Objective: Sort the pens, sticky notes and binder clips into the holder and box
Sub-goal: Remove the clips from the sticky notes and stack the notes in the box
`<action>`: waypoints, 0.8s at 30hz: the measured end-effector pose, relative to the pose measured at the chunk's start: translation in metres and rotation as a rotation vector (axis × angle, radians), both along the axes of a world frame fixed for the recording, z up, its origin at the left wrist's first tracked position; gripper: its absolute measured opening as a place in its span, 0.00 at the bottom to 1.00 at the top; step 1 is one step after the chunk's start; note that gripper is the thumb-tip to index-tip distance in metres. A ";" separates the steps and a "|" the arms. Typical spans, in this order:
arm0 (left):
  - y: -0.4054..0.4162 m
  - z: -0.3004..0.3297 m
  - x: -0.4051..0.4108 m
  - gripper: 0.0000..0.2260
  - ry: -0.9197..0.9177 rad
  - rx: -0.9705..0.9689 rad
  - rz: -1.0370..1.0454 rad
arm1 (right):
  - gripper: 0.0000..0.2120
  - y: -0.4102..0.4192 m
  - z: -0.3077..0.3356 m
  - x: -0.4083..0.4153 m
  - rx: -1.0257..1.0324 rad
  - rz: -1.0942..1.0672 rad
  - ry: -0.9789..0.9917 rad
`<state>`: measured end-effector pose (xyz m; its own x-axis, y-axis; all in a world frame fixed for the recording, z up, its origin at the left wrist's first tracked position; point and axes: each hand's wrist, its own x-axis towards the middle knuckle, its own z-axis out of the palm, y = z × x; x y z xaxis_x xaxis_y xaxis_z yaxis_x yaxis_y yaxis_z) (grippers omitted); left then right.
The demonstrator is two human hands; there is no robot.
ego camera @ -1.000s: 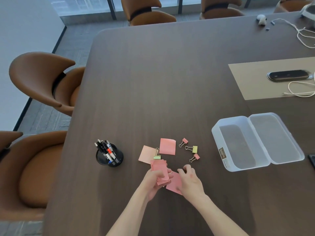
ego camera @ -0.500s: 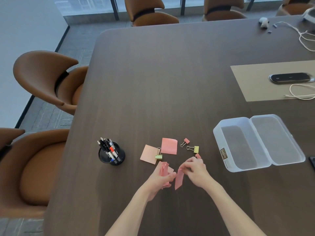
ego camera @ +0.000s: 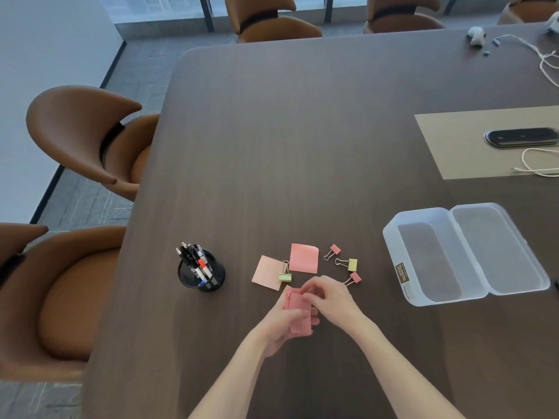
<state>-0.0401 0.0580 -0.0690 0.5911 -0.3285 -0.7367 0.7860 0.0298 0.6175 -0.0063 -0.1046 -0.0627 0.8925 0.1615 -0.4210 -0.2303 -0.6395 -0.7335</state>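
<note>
My left hand (ego camera: 282,326) grips a small stack of pink sticky notes (ego camera: 298,309) just above the table. My right hand (ego camera: 328,297) pinches the top of that same stack. Two loose notes lie beyond: a pale one (ego camera: 267,272) and a darker pink one (ego camera: 304,257). A green binder clip (ego camera: 285,275) rests on the pale note. To the right lie a pink clip (ego camera: 332,251), a yellow clip (ego camera: 348,263) and another pink clip (ego camera: 354,278). The black mesh holder (ego camera: 202,275) at left has several pens. The clear box (ego camera: 423,261) stands open at right.
The box lid (ego camera: 499,249) lies flat to the right of the box. A tan mat (ego camera: 453,143) with a black device (ego camera: 521,138) and white cables sits at the far right. Brown chairs (ego camera: 84,137) stand along the table's left and far edges.
My right hand lifted a single pink note off the table and brought it onto the stack in my left hand. Both hands now meet over the stack.
</note>
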 end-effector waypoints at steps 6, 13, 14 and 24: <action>0.030 -0.009 -0.001 0.17 0.073 0.074 0.217 | 0.20 0.016 -0.034 -0.008 -0.264 0.010 0.056; 0.052 -0.014 -0.003 0.15 0.094 0.094 0.302 | 0.27 0.052 -0.053 -0.013 -0.557 0.117 0.004; 0.053 -0.014 -0.002 0.14 0.096 0.094 0.309 | 0.26 0.053 -0.054 -0.012 -0.560 0.105 0.013; 0.046 -0.015 0.014 0.19 0.088 0.109 0.447 | 0.05 0.012 -0.024 0.005 -0.022 -0.341 0.168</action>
